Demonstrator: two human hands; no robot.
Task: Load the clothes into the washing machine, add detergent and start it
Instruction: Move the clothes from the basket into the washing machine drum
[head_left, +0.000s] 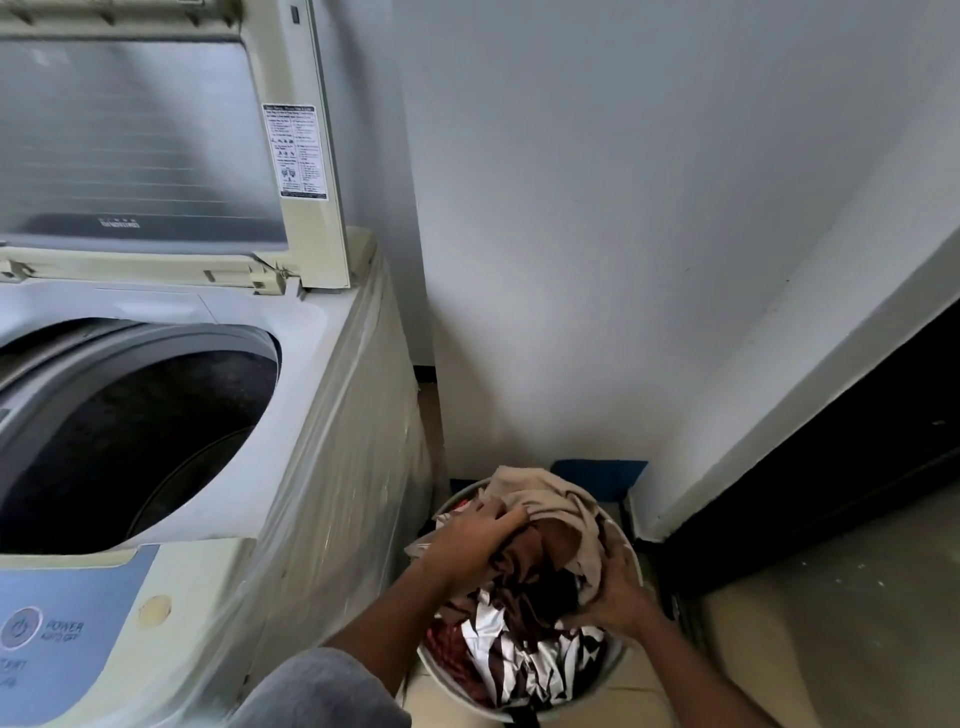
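Nearest the viewer, a grey sleeve (322, 691) is covering the left upper arm, and beside it the blue control panel (67, 634) of the washing machine (322, 415) is showing its power button (20, 627). Just to the right of the machine, a round laundry basket (452, 680) is standing on the floor (831, 623), filled with clothes. A brown-and-white striped garment (524, 660) is lying at the near side of the heap, with a red patterned cloth (447, 644) at its left edge. Both hands are reaching down into the basket. The left hand (470, 543) is curling its fingers over the top of the heap, gripping the cloth where a beige garment (550, 499) is meeting a brown garment (524, 561). The right hand (615, 597) is clutching the brown garment at the right side of the heap, close to the basket rim. A blue object (597, 475) is showing just behind the basket, against the white wall (623, 208); what it is cannot be told. Further back on the left, the drum opening (130, 431) is lying uncovered and dark inside, and the lid (130, 140) is standing raised, bearing a printed instruction label (295, 150) on its right frame.
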